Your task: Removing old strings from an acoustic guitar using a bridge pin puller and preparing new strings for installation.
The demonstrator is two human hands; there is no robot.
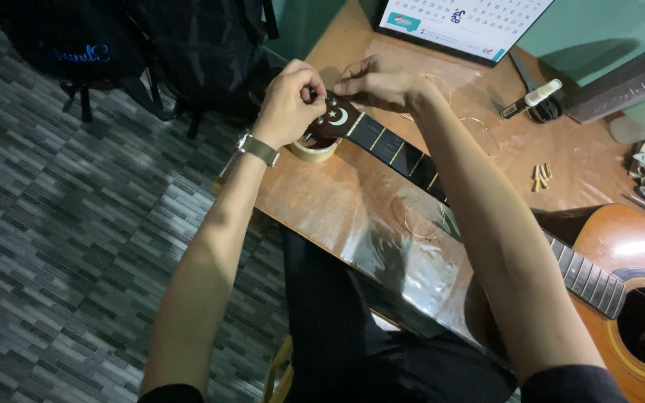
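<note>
Black-trousered lap and two bare forearms reach out to the far end of an orange-brown acoustic guitar (621, 254) lying across the glossy brown wooden desk (337, 201).

Left hand (287, 104), a metal wristwatch (257, 148) on its wrist, is pinched shut on a small part at the guitar's dark headstock (335, 117) with its white crescent inlay; right hand (381, 80) closes narrow on the same spot from the other side. Whatever they grip is too small to tell. Fine work like this seems best done with the neck kept steady on the beige tape roll (313, 150) under it. Farther out lie thin wire coils (419, 216), small brass pegs (540, 176), a white-capped marker (531, 98) and a desk calendar (464, 19). Black bags (151, 45) sit on the grey patterned tile floor (76, 224).
</note>
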